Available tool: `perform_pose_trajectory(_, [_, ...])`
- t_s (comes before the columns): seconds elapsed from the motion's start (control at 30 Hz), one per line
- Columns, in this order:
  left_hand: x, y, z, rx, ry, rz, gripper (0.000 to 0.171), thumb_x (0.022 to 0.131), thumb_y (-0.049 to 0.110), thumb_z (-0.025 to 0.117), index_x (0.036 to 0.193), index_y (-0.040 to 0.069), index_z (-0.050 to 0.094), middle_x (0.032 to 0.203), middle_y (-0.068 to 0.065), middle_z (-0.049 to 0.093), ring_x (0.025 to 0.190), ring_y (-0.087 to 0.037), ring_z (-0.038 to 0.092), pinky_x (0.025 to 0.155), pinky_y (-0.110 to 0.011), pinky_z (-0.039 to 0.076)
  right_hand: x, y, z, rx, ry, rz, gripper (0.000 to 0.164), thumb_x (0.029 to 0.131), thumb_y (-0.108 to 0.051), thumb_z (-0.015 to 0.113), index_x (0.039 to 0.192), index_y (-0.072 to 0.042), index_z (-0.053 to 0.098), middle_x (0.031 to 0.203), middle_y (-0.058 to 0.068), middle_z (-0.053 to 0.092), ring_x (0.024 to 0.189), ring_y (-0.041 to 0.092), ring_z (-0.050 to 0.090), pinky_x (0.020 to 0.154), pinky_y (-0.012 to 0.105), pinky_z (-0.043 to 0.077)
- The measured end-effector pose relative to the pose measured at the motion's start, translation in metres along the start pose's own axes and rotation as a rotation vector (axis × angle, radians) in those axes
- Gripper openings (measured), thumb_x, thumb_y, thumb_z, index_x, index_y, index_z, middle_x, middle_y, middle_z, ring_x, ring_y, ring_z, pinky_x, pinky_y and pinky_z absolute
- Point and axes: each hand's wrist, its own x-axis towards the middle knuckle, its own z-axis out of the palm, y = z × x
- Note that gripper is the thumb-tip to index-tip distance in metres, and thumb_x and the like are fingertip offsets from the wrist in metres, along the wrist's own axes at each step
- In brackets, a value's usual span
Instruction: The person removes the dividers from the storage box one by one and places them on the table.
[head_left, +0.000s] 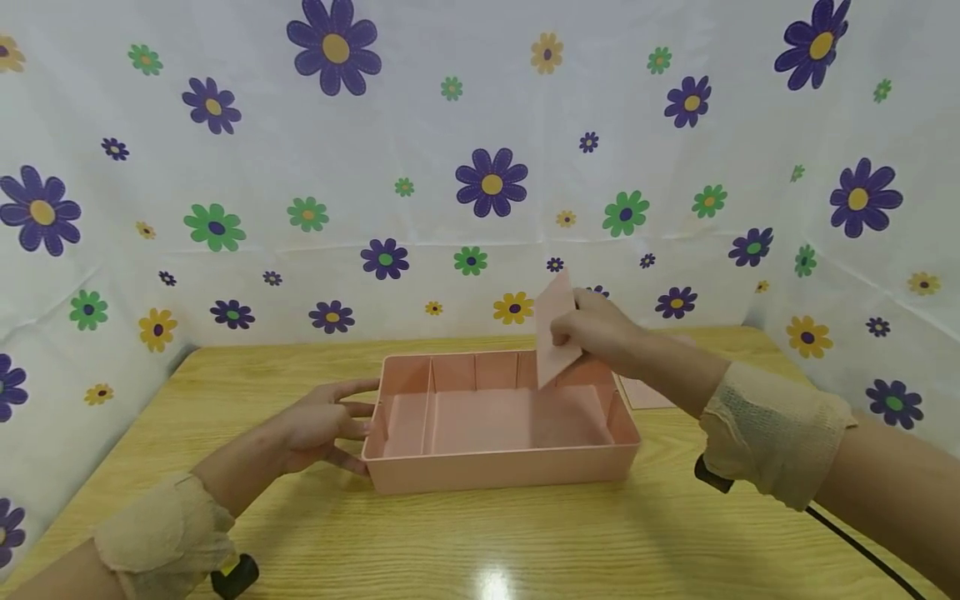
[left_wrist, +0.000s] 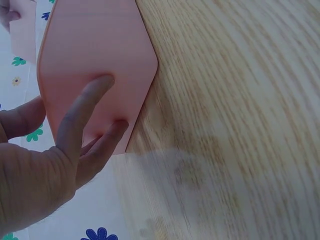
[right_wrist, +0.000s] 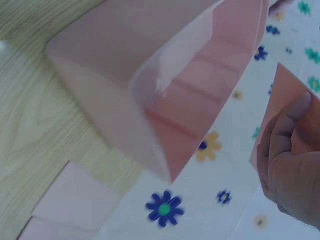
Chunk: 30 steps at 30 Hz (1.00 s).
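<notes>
A pink plastic box (head_left: 495, 471) with an open top stands on the table, with one divider (head_left: 430, 408) set upright near its left end. My left hand (head_left: 322, 425) rests against the box's left end wall, its fingers spread; in the left wrist view the fingertips (left_wrist: 120, 127) press on that pink wall. Above the back right of the box, my right hand (head_left: 596, 329) pinches a flat pink divider panel (head_left: 553, 333) held upright and tilted. The right wrist view shows the fingers of this hand (right_wrist: 295, 165) curled round the panel (right_wrist: 280, 95).
More flat pink panels (head_left: 648, 394) lie on the wooden table (head_left: 480, 533) just right of the box, partly hidden behind the right forearm. A flower-print white cloth (head_left: 420, 125) hangs behind and at both sides. A black cable (head_left: 862, 550) trails from the right wrist.
</notes>
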Motion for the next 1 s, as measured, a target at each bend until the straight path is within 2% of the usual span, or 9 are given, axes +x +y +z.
perform_pose_trajectory(0.13, [0.001, 0.000, 0.001, 0.001, -0.002, -0.003, 0.072, 0.083, -0.004, 0.049, 0.146, 0.014, 0.020, 0.144, -0.027, 0.029, 0.107, -0.037, 0.053, 0.070, -0.054, 0.054, 0.003, 0.017, -0.029, 0.029, 0.050, 0.027, 0.054, 0.077, -0.003, 0.047, 0.128, 0.002, 0.031, 0.117, 0.020, 0.046, 0.094, 0.028, 0.055, 0.074, 0.032, 0.054])
perform_pose_trajectory(0.23, [0.000, 0.000, 0.001, -0.001, -0.003, -0.006, 0.072, 0.083, -0.004, 0.048, 0.146, 0.014, 0.020, 0.143, -0.027, 0.029, 0.108, -0.038, 0.053, 0.070, -0.055, 0.053, 0.003, 0.030, -0.051, 0.042, 0.093, 0.033, 0.057, 0.079, -0.002, 0.046, 0.132, 0.003, 0.027, 0.119, 0.022, 0.043, 0.094, 0.032, 0.054, 0.070, 0.035, 0.055])
perform_pose_trajectory(0.47, [0.000, 0.001, 0.000, -0.001, -0.004, -0.008, 0.072, 0.083, -0.004, 0.048, 0.147, 0.014, 0.020, 0.144, -0.027, 0.028, 0.109, -0.038, 0.052, 0.070, -0.055, 0.053, 0.004, 0.065, -0.104, -0.053, 0.166, 0.077, 0.055, 0.084, -0.005, 0.045, 0.133, 0.007, 0.023, 0.118, 0.023, 0.039, 0.091, 0.030, 0.052, 0.066, 0.036, 0.056])
perform_pose_trajectory(0.63, [0.001, 0.002, -0.001, 0.001, -0.001, -0.010, 0.072, 0.083, -0.004, 0.049, 0.147, 0.015, 0.020, 0.144, -0.026, 0.028, 0.109, -0.038, 0.052, 0.070, -0.054, 0.054, -0.002, 0.089, -0.141, -0.122, 0.202, 0.117, 0.057, 0.087, -0.006, 0.044, 0.135, 0.011, 0.020, 0.122, 0.026, 0.037, 0.095, 0.031, 0.050, 0.068, 0.032, 0.055])
perform_pose_trajectory(0.77, [0.002, 0.002, 0.000, 0.002, 0.000, -0.011, 0.072, 0.084, -0.003, 0.050, 0.147, 0.015, 0.020, 0.144, -0.026, 0.028, 0.109, -0.038, 0.052, 0.070, -0.054, 0.054, -0.010, 0.107, -0.164, -0.220, 0.245, 0.149, 0.061, 0.086, -0.008, 0.045, 0.136, 0.013, 0.017, 0.123, 0.031, 0.036, 0.096, 0.033, 0.050, 0.067, 0.030, 0.054])
perform_pose_trajectory(0.83, [0.002, 0.002, 0.000, 0.004, 0.001, -0.012, 0.071, 0.084, -0.003, 0.050, 0.147, 0.015, 0.020, 0.144, -0.026, 0.028, 0.109, -0.038, 0.053, 0.070, -0.054, 0.054, -0.012, 0.115, -0.173, -0.238, 0.263, 0.167, 0.065, 0.086, -0.008, 0.045, 0.139, 0.012, 0.012, 0.123, 0.034, 0.035, 0.095, 0.035, 0.051, 0.067, 0.035, 0.056])
perform_pose_trajectory(1.0, [0.002, 0.001, -0.001, 0.001, 0.002, -0.011, 0.071, 0.084, -0.003, 0.049, 0.146, 0.015, 0.020, 0.144, -0.026, 0.029, 0.108, -0.037, 0.053, 0.070, -0.055, 0.054, -0.019, 0.137, -0.188, -0.244, 0.285, 0.192, 0.069, 0.087, -0.007, 0.044, 0.140, 0.012, 0.003, 0.122, 0.037, 0.035, 0.082, 0.027, 0.057, 0.067, 0.038, 0.056])
